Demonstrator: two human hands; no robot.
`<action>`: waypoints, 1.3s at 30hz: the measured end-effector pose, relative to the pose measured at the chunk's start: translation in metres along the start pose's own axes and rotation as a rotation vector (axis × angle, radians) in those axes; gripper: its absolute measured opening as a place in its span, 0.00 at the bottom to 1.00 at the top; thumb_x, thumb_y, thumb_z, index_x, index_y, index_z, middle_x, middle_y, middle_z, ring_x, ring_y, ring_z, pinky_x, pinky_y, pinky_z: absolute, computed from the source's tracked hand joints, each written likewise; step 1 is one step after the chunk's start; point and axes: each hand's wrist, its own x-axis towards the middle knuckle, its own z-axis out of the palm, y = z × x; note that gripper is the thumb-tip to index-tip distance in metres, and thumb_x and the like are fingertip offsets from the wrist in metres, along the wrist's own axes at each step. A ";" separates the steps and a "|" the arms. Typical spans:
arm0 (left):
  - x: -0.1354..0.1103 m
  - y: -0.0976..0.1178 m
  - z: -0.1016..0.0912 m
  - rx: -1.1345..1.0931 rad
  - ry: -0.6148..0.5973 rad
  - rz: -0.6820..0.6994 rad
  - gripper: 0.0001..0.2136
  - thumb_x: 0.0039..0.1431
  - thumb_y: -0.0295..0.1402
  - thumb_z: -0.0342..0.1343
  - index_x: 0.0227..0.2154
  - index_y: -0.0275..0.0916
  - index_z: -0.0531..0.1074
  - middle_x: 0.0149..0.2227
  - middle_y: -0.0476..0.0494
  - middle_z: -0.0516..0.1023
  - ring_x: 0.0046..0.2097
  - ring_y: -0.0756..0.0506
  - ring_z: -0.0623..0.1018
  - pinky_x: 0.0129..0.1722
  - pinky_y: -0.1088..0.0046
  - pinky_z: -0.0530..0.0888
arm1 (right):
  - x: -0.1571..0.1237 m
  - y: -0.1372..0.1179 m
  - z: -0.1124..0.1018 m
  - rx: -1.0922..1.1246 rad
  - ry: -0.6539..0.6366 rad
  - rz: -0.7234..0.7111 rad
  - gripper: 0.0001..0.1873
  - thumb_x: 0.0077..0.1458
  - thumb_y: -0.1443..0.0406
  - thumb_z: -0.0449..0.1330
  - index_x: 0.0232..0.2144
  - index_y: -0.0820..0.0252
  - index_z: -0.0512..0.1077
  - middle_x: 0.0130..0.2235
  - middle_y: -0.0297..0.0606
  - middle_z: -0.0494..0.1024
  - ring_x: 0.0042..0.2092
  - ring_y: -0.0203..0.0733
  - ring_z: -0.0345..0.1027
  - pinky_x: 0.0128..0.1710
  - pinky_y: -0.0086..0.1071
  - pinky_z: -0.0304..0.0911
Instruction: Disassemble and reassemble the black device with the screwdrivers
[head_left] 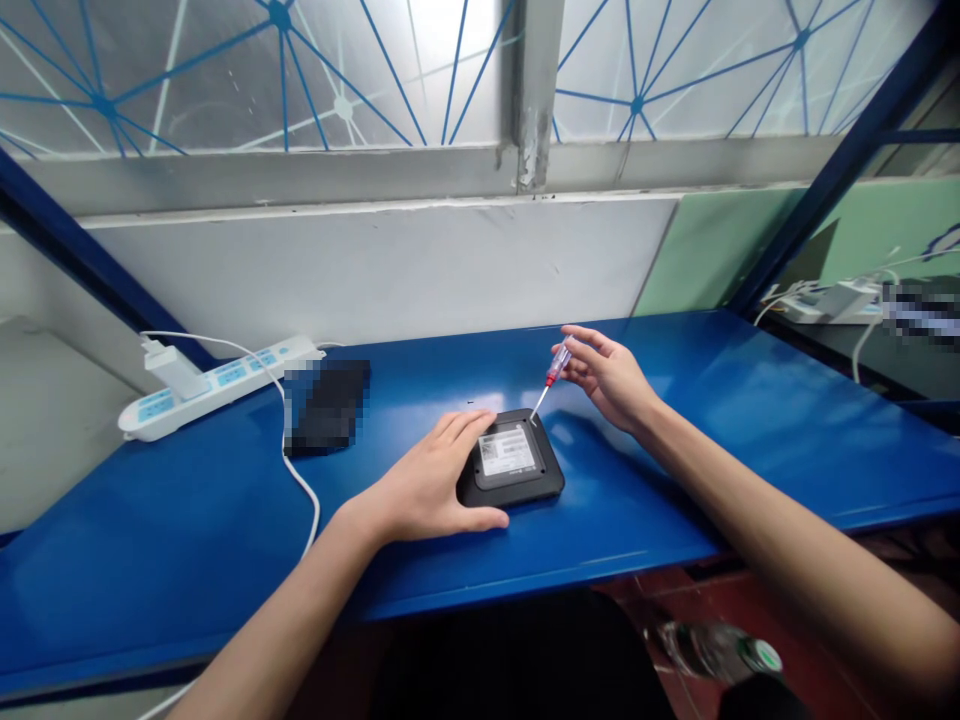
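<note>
A small black square device (512,463) with a white label on top lies on the blue shelf (675,400), near its front edge. My left hand (435,485) grips the device's left side, thumb along the front edge and fingers over the top. My right hand (609,375) pinches a small screwdriver (553,376) with a clear and red handle. The screwdriver leans down to the left, and its tip touches the device's back right corner.
A white power strip (217,385) with a plugged adapter lies at the back left, its white cable (300,480) trailing over the shelf's front. A dark blurred object (326,405) sits beside it. A plastic bottle (712,650) lies below on the floor. More white adapters (832,300) sit at far right.
</note>
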 end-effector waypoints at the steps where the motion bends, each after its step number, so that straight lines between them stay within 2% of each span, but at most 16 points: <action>1: 0.000 0.000 0.000 0.001 0.000 0.004 0.49 0.53 0.59 0.63 0.70 0.39 0.49 0.71 0.32 0.55 0.71 0.32 0.56 0.68 0.49 0.60 | -0.002 0.000 0.001 0.002 -0.017 0.013 0.19 0.48 0.61 0.71 0.43 0.57 0.75 0.37 0.38 0.83 0.32 0.38 0.75 0.40 0.38 0.74; 10: -0.001 0.000 0.000 0.013 -0.004 0.007 0.49 0.53 0.59 0.63 0.70 0.40 0.49 0.71 0.33 0.55 0.71 0.32 0.55 0.68 0.49 0.60 | -0.011 0.003 0.007 -0.046 -0.167 0.116 0.18 0.49 0.61 0.71 0.43 0.58 0.76 0.36 0.37 0.83 0.33 0.36 0.74 0.38 0.35 0.71; 29: -0.001 0.000 0.000 -0.004 0.013 0.014 0.48 0.52 0.58 0.64 0.70 0.42 0.51 0.71 0.34 0.55 0.71 0.31 0.56 0.68 0.49 0.61 | -0.013 0.003 0.007 -0.159 -0.249 0.107 0.14 0.51 0.61 0.68 0.41 0.56 0.76 0.36 0.38 0.82 0.33 0.37 0.72 0.38 0.37 0.70; 35: -0.001 -0.001 0.000 0.008 0.009 0.013 0.48 0.53 0.59 0.63 0.70 0.41 0.51 0.71 0.34 0.55 0.71 0.32 0.56 0.68 0.49 0.61 | -0.014 0.002 0.008 -0.259 -0.246 0.060 0.15 0.51 0.60 0.67 0.42 0.57 0.76 0.35 0.38 0.80 0.34 0.39 0.72 0.38 0.38 0.70; 39: -0.001 0.000 0.000 0.014 0.002 0.008 0.48 0.53 0.59 0.63 0.70 0.41 0.50 0.71 0.35 0.54 0.71 0.32 0.55 0.68 0.50 0.61 | -0.014 -0.001 0.006 -0.394 -0.242 -0.062 0.16 0.53 0.58 0.66 0.43 0.57 0.76 0.32 0.35 0.78 0.33 0.38 0.71 0.37 0.38 0.69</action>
